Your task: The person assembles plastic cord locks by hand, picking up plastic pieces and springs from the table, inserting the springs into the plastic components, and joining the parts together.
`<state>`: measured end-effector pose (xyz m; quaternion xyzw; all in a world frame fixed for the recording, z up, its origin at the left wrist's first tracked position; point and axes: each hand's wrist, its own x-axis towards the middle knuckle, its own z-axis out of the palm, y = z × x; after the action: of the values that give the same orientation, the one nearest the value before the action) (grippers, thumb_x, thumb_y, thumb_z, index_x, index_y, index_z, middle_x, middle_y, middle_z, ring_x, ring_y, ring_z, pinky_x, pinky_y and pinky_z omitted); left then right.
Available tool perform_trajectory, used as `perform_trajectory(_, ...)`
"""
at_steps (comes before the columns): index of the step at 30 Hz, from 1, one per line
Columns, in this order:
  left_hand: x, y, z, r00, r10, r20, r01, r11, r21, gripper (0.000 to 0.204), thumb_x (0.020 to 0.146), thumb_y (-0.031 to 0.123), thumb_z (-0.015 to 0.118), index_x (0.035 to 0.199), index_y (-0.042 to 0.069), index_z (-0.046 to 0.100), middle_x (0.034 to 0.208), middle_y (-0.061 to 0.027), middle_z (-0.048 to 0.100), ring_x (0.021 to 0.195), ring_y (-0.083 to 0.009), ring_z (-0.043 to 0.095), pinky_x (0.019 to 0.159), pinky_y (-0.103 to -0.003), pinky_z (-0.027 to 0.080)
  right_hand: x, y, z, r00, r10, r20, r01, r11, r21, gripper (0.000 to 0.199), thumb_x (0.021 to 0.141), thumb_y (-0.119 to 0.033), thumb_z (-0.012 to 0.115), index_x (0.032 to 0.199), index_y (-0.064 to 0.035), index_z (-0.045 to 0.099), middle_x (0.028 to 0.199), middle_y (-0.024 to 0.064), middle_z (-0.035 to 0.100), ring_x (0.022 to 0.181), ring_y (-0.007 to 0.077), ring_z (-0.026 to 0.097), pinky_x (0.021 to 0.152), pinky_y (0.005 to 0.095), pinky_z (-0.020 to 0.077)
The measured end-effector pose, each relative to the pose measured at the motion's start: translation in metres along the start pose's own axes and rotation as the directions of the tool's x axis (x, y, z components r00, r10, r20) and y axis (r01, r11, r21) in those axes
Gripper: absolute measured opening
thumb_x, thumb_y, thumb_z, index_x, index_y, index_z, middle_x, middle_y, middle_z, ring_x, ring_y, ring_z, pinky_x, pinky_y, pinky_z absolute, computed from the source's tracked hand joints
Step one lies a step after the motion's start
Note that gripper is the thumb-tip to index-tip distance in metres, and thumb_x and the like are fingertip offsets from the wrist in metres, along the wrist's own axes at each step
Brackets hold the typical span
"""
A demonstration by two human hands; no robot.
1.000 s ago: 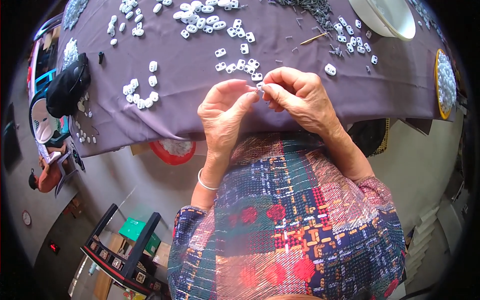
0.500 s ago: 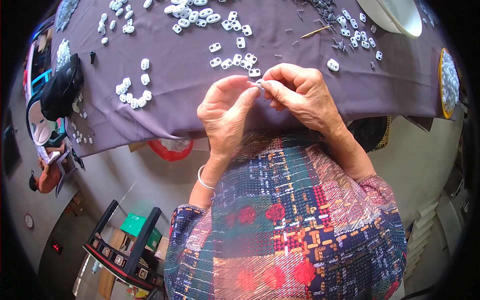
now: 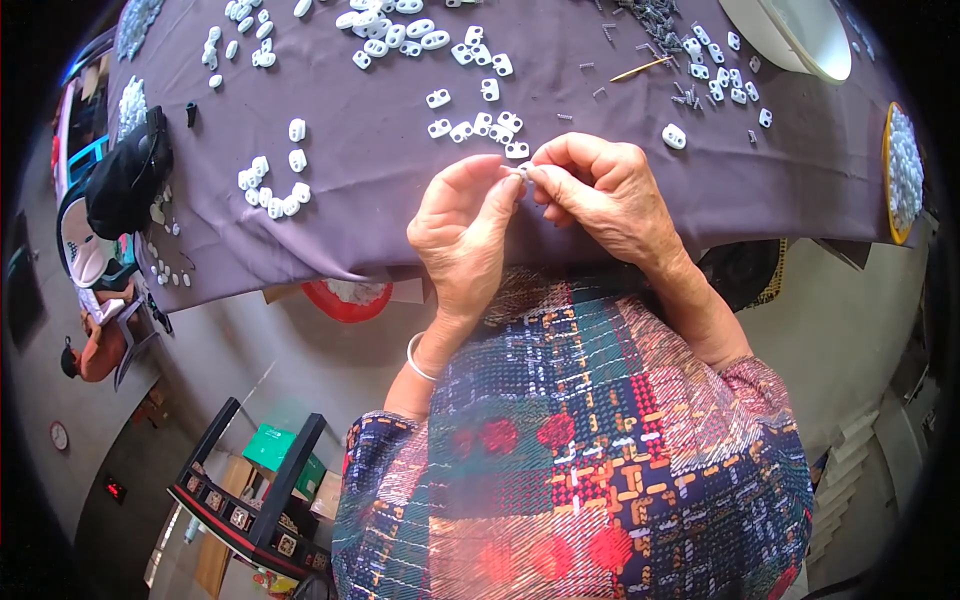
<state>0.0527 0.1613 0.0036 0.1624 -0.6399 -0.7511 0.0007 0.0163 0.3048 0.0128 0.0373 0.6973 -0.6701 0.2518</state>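
My left hand (image 3: 458, 225) and my right hand (image 3: 610, 200) meet over the near edge of the cloth-covered table. Both pinch a small white plastic cord-lock piece (image 3: 521, 170) between thumb and forefinger, mostly covered by the fingertips. Just beyond them lies a loose group of white two-hole cord-lock pieces (image 3: 484, 123), the nearest (image 3: 517, 150) almost at my fingertips. A single thin metal spring (image 3: 565, 116) rests a little farther off. To the right of my right hand sits a lone white oval cord lock (image 3: 674, 136).
White cord locks (image 3: 276, 206) form a curved row at left; more ovals (image 3: 376, 30) lie farther back. Springs (image 3: 655, 20), a pointed stick (image 3: 640, 69) and a white basin (image 3: 790, 40) are at back right. A tray of white pieces (image 3: 903, 175) stands far right; a black bag (image 3: 128, 180) left.
The whole view has shifted slightly, so the table and its contents appear a little farther right and lower. Both hands still pinch the small piece, with only slight finger movement.
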Motion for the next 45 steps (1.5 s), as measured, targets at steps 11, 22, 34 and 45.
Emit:
perform_trajectory(11,0.004,-0.001,-0.002,1.000,-0.013,0.001,0.012,0.998,0.057,0.020,0.080,-0.003,0.064,0.099,-0.003,0.058,0.087,-0.0064,0.064,0.077,-0.0111,0.061,0.069,-0.022,0.050,0.007,0.000,-0.003,0.998,0.014,0.063,-0.016,1.000,0.025,0.015,0.088,-0.014,0.060,0.092,0.0003,0.063,0.072,0.0020,0.062,0.058,0.0040,0.056,0.051,0.0172,0.0474)
perform_trajectory(22,0.005,0.008,-0.009,0.993,-0.070,0.100,0.063,0.996,0.068,0.018,0.087,0.008,0.059,0.102,-0.003,0.060,0.087,-0.0065,0.065,0.074,-0.0108,0.061,0.062,-0.021,0.049,0.005,0.004,-0.007,0.999,0.014,0.041,-0.021,0.988,0.156,0.017,0.087,-0.015,0.062,0.094,0.0006,0.062,0.071,0.0032,0.062,0.057,0.0046,0.057,0.051,0.0184,0.0483)
perform_trajectory(34,0.013,0.014,-0.005,0.988,-0.053,0.142,0.008,0.954,0.300,0.014,0.087,0.011,0.060,0.092,-0.001,0.063,0.076,-0.0043,0.065,0.066,-0.0082,0.060,0.055,-0.020,0.047,0.011,0.001,-0.006,0.998,-0.002,0.058,-0.008,0.984,0.178,0.017,0.087,-0.015,0.061,0.092,0.0009,0.062,0.071,0.0028,0.062,0.056,0.0042,0.056,0.050,0.0177,0.0470)
perform_trajectory(45,0.008,0.005,-0.001,0.995,0.021,0.099,-0.046,0.965,0.259,0.007,0.082,0.004,0.064,0.086,-0.002,0.064,0.072,-0.0033,0.062,0.061,-0.0071,0.057,0.055,-0.020,0.046,0.007,-0.001,-0.007,0.998,0.037,0.051,-0.044,0.987,0.154,0.015,0.087,-0.013,0.060,0.092,0.0011,0.061,0.071,0.0032,0.062,0.056,0.0048,0.056,0.049,0.0181,0.0473)
